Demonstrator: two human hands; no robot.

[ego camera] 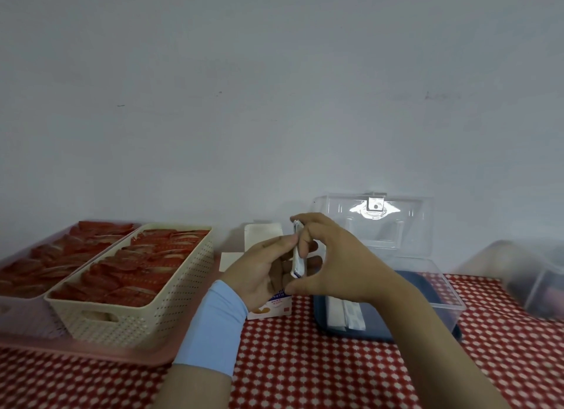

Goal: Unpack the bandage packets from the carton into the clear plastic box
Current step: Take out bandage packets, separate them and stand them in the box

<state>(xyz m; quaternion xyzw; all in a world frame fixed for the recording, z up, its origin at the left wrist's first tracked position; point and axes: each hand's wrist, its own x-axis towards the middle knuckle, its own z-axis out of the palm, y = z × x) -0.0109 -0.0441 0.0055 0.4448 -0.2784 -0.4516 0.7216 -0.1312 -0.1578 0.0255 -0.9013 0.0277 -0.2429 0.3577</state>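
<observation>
We find the mouth of the clear plastic box (439, 289) open to entry from above and from the front. Its hinged clear lid (375, 225) stands upright at the rear and closes off that side. To the left, the cream perforated basket (137, 305), seated in the pink plastic tray (91, 352), forms a wall. The white carton (270, 306) fills the gap between basket and box. The red-and-white patterned bench (305, 363) lies bare along the front. A blurred clear container (534, 280) bounds the far right.
</observation>
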